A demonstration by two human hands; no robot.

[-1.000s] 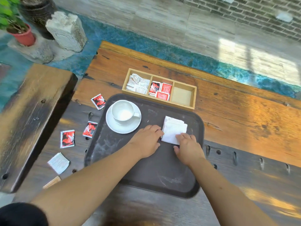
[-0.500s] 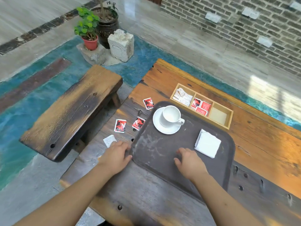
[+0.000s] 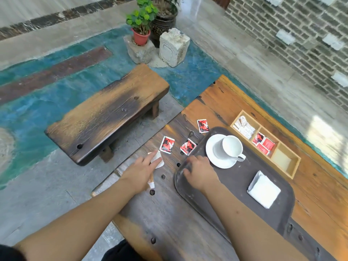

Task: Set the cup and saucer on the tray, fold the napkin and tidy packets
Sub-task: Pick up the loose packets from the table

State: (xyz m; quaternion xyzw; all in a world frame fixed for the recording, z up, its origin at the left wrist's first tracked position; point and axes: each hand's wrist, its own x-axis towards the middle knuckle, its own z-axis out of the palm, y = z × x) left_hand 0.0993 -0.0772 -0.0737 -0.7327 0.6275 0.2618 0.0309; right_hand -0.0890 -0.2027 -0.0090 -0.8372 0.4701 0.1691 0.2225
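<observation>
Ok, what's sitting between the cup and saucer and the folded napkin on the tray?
Nothing. In the head view, the stretch of tray between the saucer with its cup and the folded napkin is bare dark surface.

Matt scuffed tray [image 3: 235,200], glossy cup [image 3: 232,146] (ceramic)

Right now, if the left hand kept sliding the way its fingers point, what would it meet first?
The left hand already has its fingers on the white packet. Straight on, it would most likely meet the red packet just beyond, though depth is hard to judge from this view.
</observation>
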